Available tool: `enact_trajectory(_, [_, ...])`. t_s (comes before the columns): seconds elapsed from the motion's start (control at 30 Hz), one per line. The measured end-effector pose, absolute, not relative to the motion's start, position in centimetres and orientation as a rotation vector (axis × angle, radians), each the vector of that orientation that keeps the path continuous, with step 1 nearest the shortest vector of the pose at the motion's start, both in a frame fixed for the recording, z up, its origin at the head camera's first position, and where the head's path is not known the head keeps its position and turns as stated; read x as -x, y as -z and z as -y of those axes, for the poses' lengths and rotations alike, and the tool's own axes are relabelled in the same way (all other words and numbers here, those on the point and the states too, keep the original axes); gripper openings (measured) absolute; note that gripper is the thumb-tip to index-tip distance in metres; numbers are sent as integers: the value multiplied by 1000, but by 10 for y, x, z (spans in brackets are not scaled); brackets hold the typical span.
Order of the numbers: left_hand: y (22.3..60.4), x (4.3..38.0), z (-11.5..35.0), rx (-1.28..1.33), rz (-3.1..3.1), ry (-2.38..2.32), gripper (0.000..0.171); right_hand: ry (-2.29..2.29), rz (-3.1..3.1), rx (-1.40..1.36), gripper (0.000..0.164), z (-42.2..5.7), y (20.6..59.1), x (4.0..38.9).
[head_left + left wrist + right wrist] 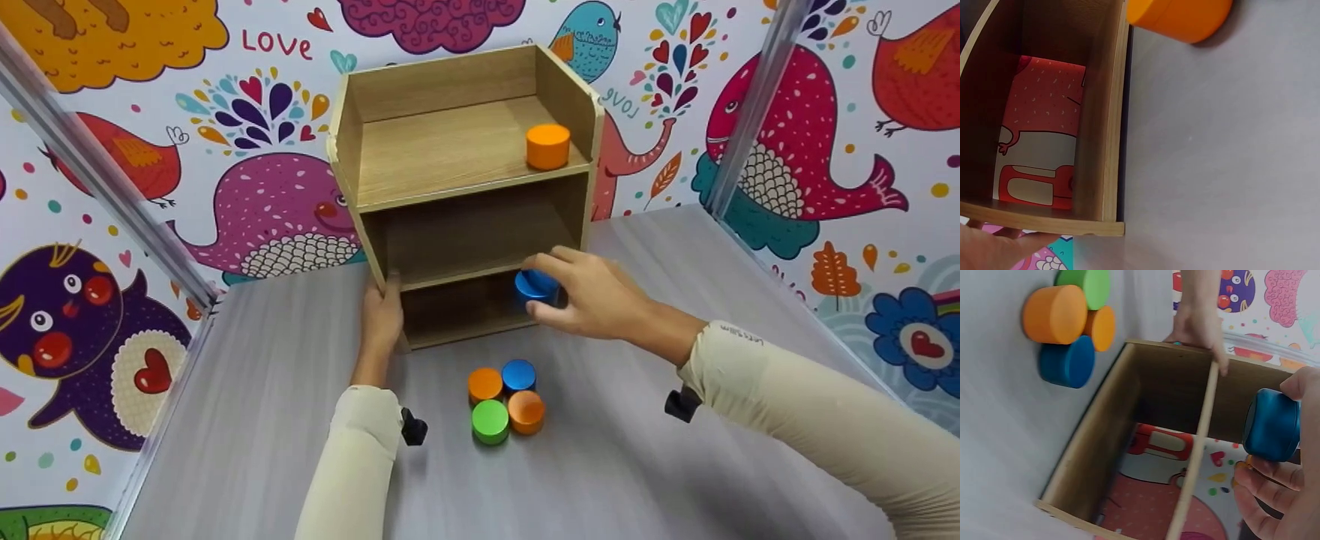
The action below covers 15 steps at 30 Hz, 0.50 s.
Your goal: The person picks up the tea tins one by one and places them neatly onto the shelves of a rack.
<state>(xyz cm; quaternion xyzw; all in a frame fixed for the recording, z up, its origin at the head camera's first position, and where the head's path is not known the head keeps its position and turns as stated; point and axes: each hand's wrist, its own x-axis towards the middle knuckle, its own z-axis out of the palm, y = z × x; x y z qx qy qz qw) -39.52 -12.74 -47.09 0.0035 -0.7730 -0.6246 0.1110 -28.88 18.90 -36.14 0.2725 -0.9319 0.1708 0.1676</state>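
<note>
Patterned walls (150, 75) are enclosing a grey tabletop (262, 420). Head view: right hand (589, 296) is holding blue cylinder (531, 291) before shelf unit (442, 146); left hand (381, 319) is gripping its side panel (375, 251). Left wrist: fingers are touching that panel's outside. Right wrist: fingers are pinching the cylinder, apparently mid-shelving, next calling for level placement.
</note>
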Motion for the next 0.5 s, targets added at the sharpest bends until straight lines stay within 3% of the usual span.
enact_trajectory(0.5, [470,395,127,-38,2292,1838,34,-445,2592,-787,49,-177,317,282])
